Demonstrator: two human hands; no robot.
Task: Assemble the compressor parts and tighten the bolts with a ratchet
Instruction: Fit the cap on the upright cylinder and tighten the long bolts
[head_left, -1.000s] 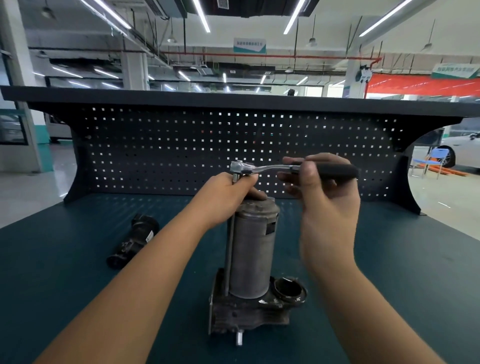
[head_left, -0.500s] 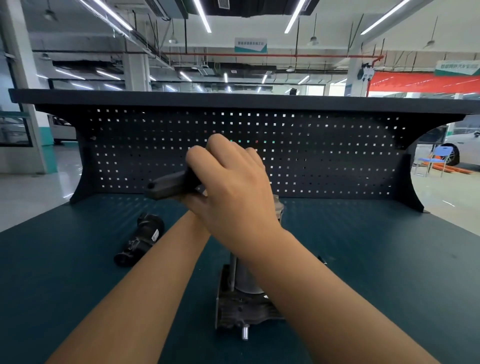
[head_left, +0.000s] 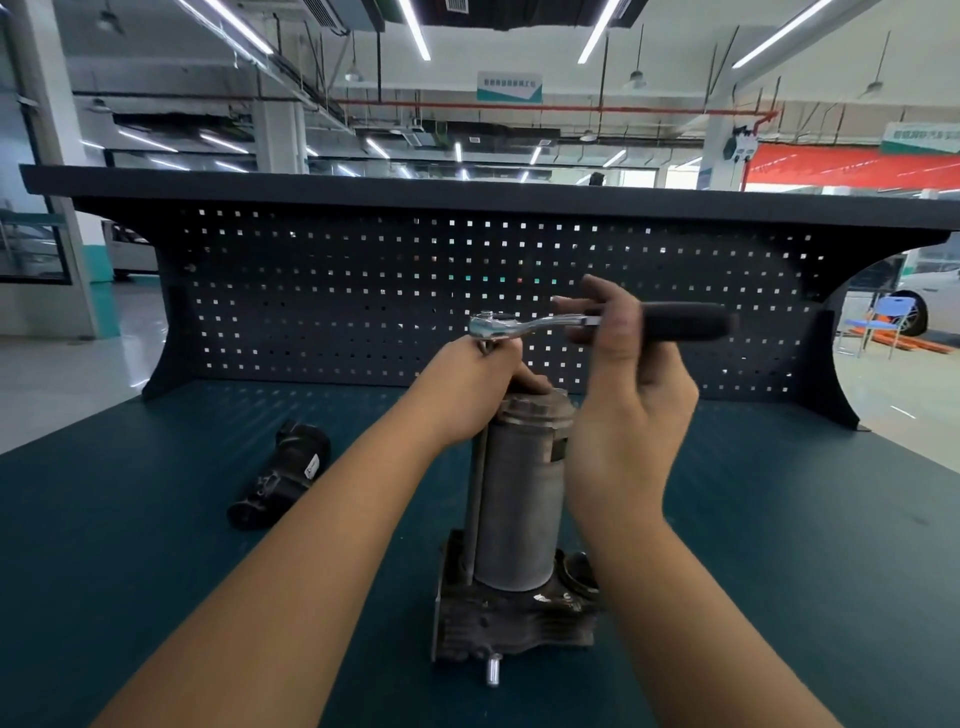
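Horizontally, ratchet (head_left: 527, 326) handle in right grip (head_left: 628, 410), head over compressor (head_left: 519, 499).

Grey compressor (head_left: 519, 499) upright, chrome ratchet (head_left: 540, 325) level atop

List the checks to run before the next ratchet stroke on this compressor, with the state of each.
1. Right hand holding the ratchet at its black grip: ok, fingers curled round it.
2. Ratchet head seated on a bolt: cannot tell, the left hand hides what is beneath the head.
3. Left hand steadying the head over the top of the compressor: ok.
4. Compressor upright on the table: ok.
5. Swing path free: probably ok, the loose black part lies low on the table, off to the left.
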